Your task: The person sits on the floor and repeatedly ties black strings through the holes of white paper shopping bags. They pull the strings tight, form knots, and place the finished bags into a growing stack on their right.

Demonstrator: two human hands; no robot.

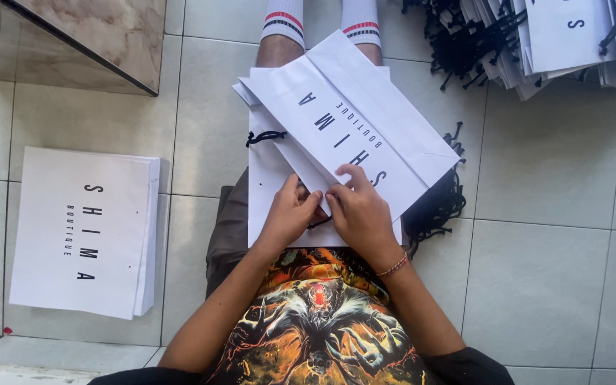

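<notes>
The lower edge of a flat white paper bag (347, 117) is being pinched by both hands at the middle of the lap. The left hand (290, 214) is being held with fingers curled in and closed down near the bag's near edge; exactly what is being nipped under the fingertips cannot be told, though a bit of black cord seems to be showing just below them. The right hand (358, 210) is being laid over the same edge, fingers bent and pressed onto the paper, thumb tucked toward the left hand; the two hands are touching. A beaded bracelet (393, 266) is being worn on the right wrist.

The bag is being held tilted, its far end pointing up and to the right, away from the hands, dark lettering on its face. It is being rested on a stack of similar white bags (272, 185) lying across the knees, with a black cord handle (265, 135) sticking out at the left. More black cords (436, 203) are being bunched just right of the lap.

On the tiled floor (543, 235), well to the left, a neat pile of flat white bags (83, 232) is lying. At upper right, a large heap of bags with cords (536, 36) is being kept. Striped socks (322, 21) are being shown at the top.
</notes>
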